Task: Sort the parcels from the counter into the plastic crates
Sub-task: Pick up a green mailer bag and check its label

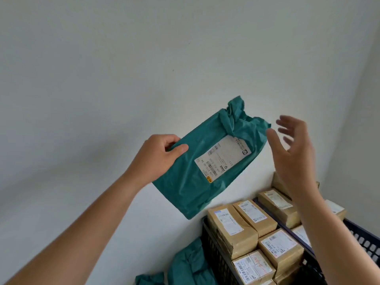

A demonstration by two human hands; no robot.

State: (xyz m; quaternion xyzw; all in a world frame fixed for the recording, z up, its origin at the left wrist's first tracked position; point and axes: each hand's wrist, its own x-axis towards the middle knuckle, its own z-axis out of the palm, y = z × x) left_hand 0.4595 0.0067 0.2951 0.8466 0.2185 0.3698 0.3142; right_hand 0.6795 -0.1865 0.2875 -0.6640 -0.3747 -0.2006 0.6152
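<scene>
Left forearm (82, 223): comes up from the bottom left corner, bare; its elbow end is cut off by the frame edge.
Left hand (158, 155): grips the left corner of the teal parcel, thumb flat on the front face, the other fingers curled behind it and mostly hidden.
Teal bags (191, 264): two or more soft packets in the same colour lie low in the view, just left of the black crate. The bottom edge cuts them off, and what they rest on cannot be made out.
Teal parcel (205, 161): a soft plastic mailer held up in the air in front of the white wall (102, 68), tilted, with its bunched, crumpled end uppermost at the right.
Shipping label (223, 159): white, on the face turned to the camera; barcodes show, but the print is too small to read.
Black crate (213, 249): slotted wall, below the held parcel, its lower part out of frame.
Brown parcels (232, 225): paper-wrapped and labelled, packed close together in rows that fill the crate to the rim.
Right hand (294, 145): spread wide with fingers apart and blurred, just beside the parcel's right edge, holding nothing; whether it touches cannot be told.
Dark blue crate (366, 237): behind the right forearm, which hides much of it and the brown parcels inside.
</scene>
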